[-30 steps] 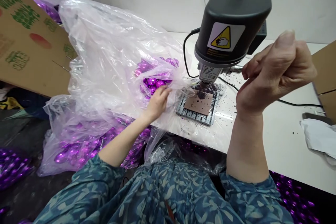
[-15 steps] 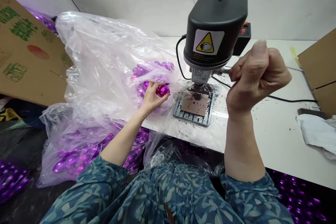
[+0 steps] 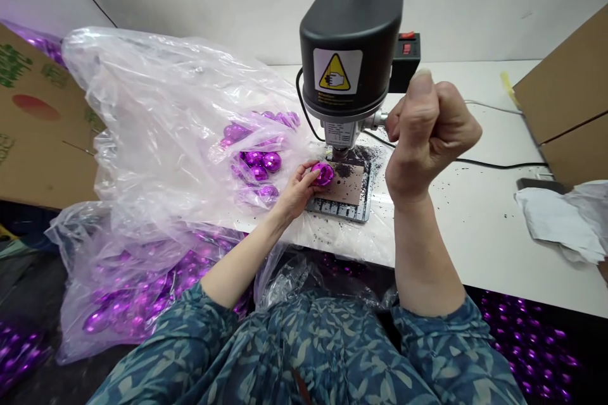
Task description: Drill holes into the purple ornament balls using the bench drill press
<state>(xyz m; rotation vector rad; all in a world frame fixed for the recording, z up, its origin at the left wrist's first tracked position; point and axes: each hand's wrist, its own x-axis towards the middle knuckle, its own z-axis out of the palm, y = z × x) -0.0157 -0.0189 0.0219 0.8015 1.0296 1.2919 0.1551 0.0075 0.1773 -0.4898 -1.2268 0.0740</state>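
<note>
My left hand [image 3: 300, 188] is closed round a shiny purple faceted ball [image 3: 323, 173], held at the left edge of the metal base plate [image 3: 342, 209] under the black bench drill [image 3: 352, 54]. My right hand [image 3: 427, 133] is a raised fist gripping the drill's metal lever [image 3: 380, 119], which sticks out from the drill's right side. A big clear plastic bag [image 3: 161, 133] to the left holds several more purple balls [image 3: 259, 161].
Dark shavings are scattered on the white table [image 3: 479, 228] round the plate. A black cable [image 3: 498, 164] runs right. Cardboard boxes stand at left [image 3: 38, 126] and right [image 3: 565, 107]. A white cloth [image 3: 555, 221] lies at right. More purple balls lie on the floor [image 3: 527, 335].
My left hand took a purple ball out of the bag and carried it right to the drill's plate. The right fist stayed on the lever.
</note>
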